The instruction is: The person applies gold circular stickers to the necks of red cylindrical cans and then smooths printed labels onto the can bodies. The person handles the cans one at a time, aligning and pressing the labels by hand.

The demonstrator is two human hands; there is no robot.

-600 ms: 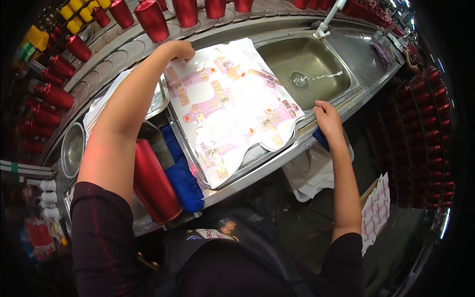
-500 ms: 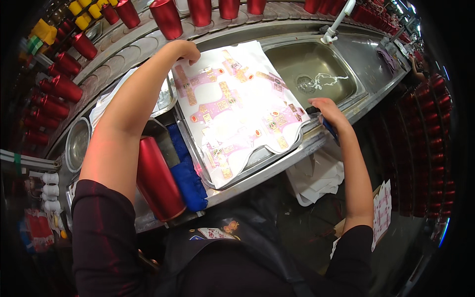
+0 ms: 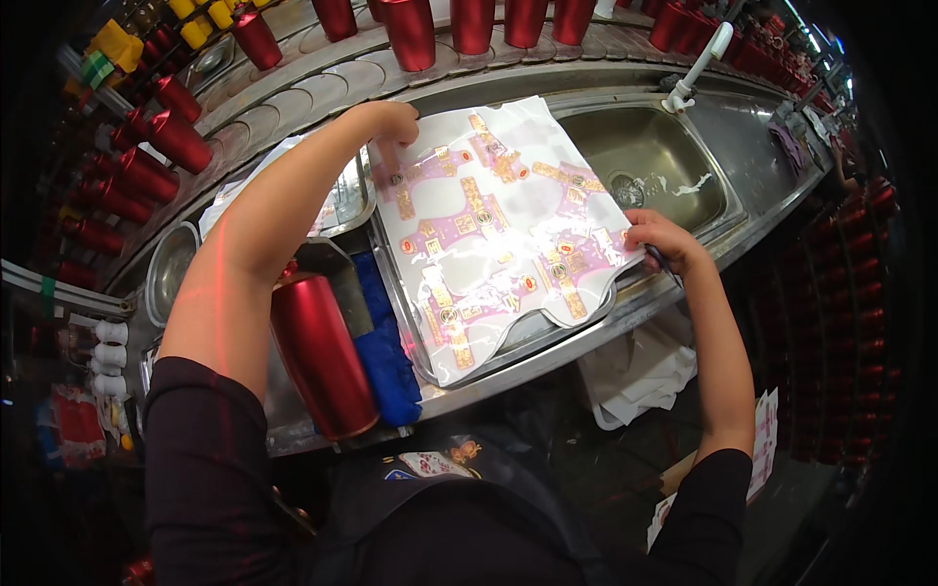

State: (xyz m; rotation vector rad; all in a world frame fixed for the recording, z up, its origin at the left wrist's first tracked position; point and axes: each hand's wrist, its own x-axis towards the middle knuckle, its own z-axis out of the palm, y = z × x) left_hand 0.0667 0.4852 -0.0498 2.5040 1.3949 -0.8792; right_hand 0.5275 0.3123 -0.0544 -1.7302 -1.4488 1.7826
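Observation:
A white printed sheet (image 3: 523, 210) with pink and gold label shapes lies on a metal tray (image 3: 399, 293), its lower edge wavy and shiny. My left hand (image 3: 393, 123) is at the sheet's far left corner, fingers curled down onto it. At the right edge, my right hand (image 3: 666, 240) pinches the sheet's corner between thumb and fingers. A slim dark tool (image 3: 662, 261) also sits in that hand, mostly hidden by the palm. Left of the tray, a red metallic bottle (image 3: 320, 352) leans beside a blue cloth (image 3: 387, 366).
A sink (image 3: 718, 220) with water and white film adjoins the tray, under a white faucet (image 3: 702, 66). Red bottles (image 3: 408, 34) line the slatted conveyor (image 3: 311, 96) at the back. Below the counter, white papers (image 3: 640, 371) fill a bin. A metal bowl (image 3: 172, 273) stands at left.
The view has shifted, so the scene sits a little lower and further right. My right hand has closed onto the sheet's right corner. My left hand stays at the far left corner.

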